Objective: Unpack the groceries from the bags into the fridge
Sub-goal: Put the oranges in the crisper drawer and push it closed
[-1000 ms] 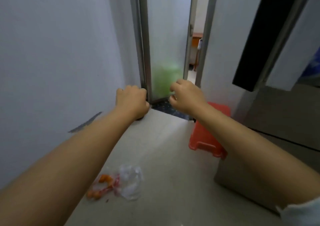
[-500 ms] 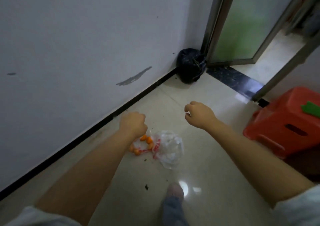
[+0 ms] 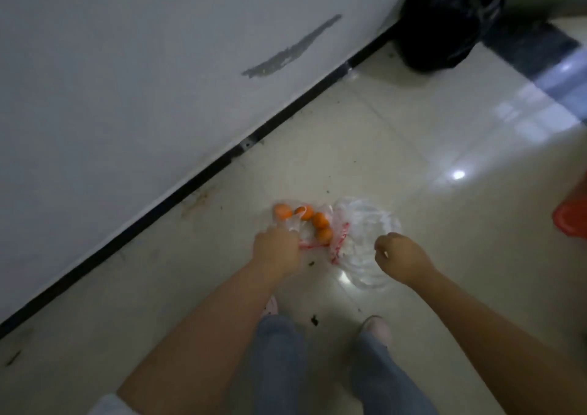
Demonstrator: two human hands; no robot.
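Note:
A thin plastic bag (image 3: pixel 365 224) with red print lies crumpled on the tiled floor near the wall. Several small oranges (image 3: pixel 319 219) sit in its left part, one orange (image 3: pixel 282 212) at the far left edge. My left hand (image 3: pixel 276 251) reaches down to the bag's left edge just below the oranges; its fingers are hidden behind the back of the hand. My right hand (image 3: pixel 401 260) hovers over the bag's right side with its fingers curled and nothing seen in it. The fridge is out of view.
A white wall with a black skirting board (image 3: pixel 190 179) runs diagonally on the left. A black rubbish bag (image 3: pixel 444 24) sits in the far corner. A red plastic stool (image 3: pixel 571 221) shows at the right edge. My feet (image 3: pixel 374 327) stand just behind the bag.
The view has swung from the doorway down to the floor. Both hands have dropped towards the bag of oranges, the left one reaching its edge.

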